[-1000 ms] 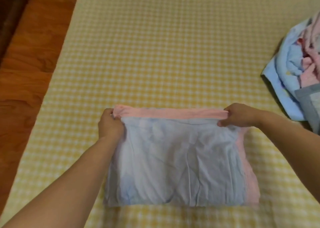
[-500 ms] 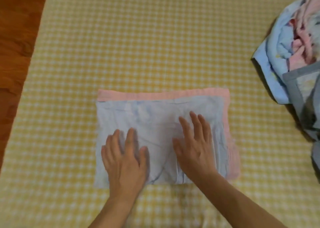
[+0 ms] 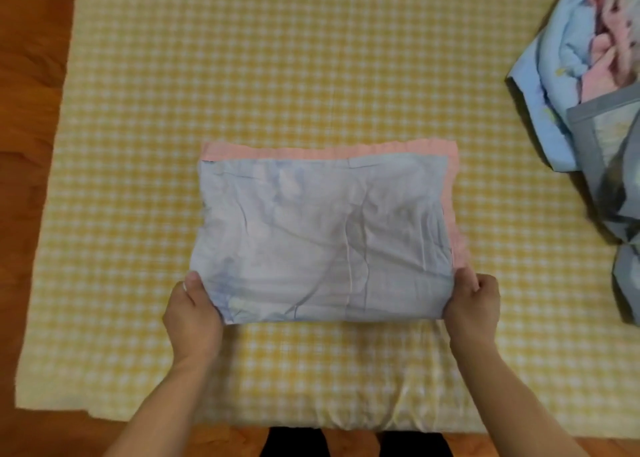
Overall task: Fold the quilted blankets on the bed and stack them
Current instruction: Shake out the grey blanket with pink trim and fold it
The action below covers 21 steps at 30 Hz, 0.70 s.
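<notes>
- A folded quilted blanket (image 3: 325, 234), pale blue on top with a pink border along its far and right edges, lies flat near the middle of the bed (image 3: 277, 75), which is covered in a yellow-and-white checked sheet
- The person's left hand (image 3: 192, 314) grips the blanket's near left corner, thumb on top of the fabric and fingers curled beneath the edge
- The right hand (image 3: 472, 306) holds the near right corner the same way, its fingers (image 3: 483, 283) bent round the pink edge and the thumb lying on the blue cloth
- Both bare forearms reach in from the near edge of the view, one on each side of the folded piece
- The near edge of the blanket, between the two hands, curves slightly inward at the corners; whether it is lifted off the sheet cannot be told
- A loose heap of unfolded blankets (image 3: 588, 92) sits at the far right of the bed, well apart from the folded one: a light blue piece, pink fabric bunched within it, and a grey-bordered piece nearer the viewer
- Reddish wooden floor (image 3: 31, 110) shows along the left side of the bed and below its near edge
</notes>
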### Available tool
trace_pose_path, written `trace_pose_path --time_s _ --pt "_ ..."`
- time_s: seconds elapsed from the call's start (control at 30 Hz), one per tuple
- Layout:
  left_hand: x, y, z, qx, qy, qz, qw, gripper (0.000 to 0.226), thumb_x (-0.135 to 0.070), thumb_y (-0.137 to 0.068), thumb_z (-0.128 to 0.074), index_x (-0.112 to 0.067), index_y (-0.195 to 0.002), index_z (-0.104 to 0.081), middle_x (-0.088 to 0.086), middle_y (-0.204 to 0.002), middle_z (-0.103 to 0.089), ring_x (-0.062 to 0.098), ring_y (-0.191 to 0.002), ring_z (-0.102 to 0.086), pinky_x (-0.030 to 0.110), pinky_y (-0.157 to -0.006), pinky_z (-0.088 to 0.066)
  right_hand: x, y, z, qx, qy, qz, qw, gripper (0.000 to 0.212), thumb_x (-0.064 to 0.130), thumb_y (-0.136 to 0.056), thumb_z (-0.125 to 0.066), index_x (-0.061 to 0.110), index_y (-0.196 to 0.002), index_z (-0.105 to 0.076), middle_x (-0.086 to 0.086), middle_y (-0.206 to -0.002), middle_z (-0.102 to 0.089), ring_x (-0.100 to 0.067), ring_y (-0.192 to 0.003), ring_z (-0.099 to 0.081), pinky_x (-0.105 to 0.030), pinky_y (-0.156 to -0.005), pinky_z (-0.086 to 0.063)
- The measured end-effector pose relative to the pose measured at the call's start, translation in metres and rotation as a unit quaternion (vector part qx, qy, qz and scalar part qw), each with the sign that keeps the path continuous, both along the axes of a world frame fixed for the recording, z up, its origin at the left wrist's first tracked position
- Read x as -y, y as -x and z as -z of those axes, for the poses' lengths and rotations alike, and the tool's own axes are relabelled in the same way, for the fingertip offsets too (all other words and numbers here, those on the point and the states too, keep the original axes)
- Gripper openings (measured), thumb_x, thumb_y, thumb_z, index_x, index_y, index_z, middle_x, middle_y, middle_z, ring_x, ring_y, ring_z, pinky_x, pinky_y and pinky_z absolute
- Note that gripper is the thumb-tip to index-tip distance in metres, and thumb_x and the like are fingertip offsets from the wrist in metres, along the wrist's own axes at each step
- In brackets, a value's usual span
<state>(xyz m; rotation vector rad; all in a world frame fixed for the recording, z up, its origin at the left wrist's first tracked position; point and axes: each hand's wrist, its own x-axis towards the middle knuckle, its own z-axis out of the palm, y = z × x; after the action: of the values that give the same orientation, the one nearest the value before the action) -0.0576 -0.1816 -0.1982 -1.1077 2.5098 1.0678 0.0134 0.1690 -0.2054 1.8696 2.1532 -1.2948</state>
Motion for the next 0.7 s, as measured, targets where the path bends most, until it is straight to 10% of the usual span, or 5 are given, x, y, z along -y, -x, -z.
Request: trace_pose_path --time_s 0.23,0.33,0.47,0.6,0.7 --pt "0.004 -0.021 0.009 0.004 0.185 0.139 0.973 0.034 -0.003 -0.088 -0.063 -0.002 -0.121 -0.057 0.029 -0.12 -0.051 0.048 -0.112 -0.05 0.054 -0.095 -0.041 0.009 -0.018 0.021 0.06 -0.171 -0.108 0.978 0.036 0.031 -0.089 -0.05 0.0 -0.104 -0.06 -0.02 -0.098 -0.059 -0.038 -0.093 -0.054 -0.044 -0.078 -0.041" --pt "-0.062 -0.013 -0.012 -0.163 0.197 0.426 0.868 0.055 -0.013 -0.082 -0.054 -0.011 -0.137 -0.056 0.025 -0.139 -0.047 0.045 -0.13 -0.041 0.053 -0.108 -0.032 0.045 0.014 0.006 -0.028 -0.296 -0.276 0.914 0.044 0.022 -0.092 -0.053 0.001 -0.131 -0.056 -0.023 -0.136 -0.05 -0.041 -0.127 -0.043 -0.043 -0.109 -0.028" --pt "-0.126 0.012 0.041 -0.117 0.193 0.619 0.752 0.064 -0.035 -0.098 -0.05 -0.026 -0.159 -0.033 0.01 -0.168 -0.019 0.037 -0.156 -0.01 0.056 -0.124 -0.014 0.089 0.065 0.033 -0.005 -0.246 -0.568 0.785 0.058 0.03 -0.103 -0.038 0.023 -0.158 -0.024 -0.006 -0.167 -0.01 -0.03 -0.154 0.001 -0.047 -0.124 -0.002" --pt "-0.067 0.043 0.098 0.019 0.195 0.537 0.821 0.067 -0.059 -0.101 -0.032 -0.035 -0.162 -0.017 0.01 -0.168 -0.018 0.039 -0.148 -0.029 0.057 -0.116 -0.033 0.027 0.073 0.093 0.078 -0.275 -0.611 0.738 0.067 0.055 -0.101 -0.03 0.028 -0.16 -0.014 -0.003 -0.168 -0.007 -0.027 -0.155 0.002 -0.051 -0.123 -0.007" --pt "-0.031 0.047 0.094 0.082 0.295 0.503 0.808 0.072 -0.066 -0.099 -0.02 -0.034 -0.162 -0.011 0.02 -0.159 -0.034 0.046 -0.145 -0.03 0.062 -0.119 -0.015 0.011 0.077 0.096 0.101 -0.284 -0.601 0.74 0.069 0.057 -0.101 -0.026 0.028 -0.161 -0.009 -0.004 -0.168 -0.002 -0.027 -0.155 0.004 -0.051 -0.124 -0.004"
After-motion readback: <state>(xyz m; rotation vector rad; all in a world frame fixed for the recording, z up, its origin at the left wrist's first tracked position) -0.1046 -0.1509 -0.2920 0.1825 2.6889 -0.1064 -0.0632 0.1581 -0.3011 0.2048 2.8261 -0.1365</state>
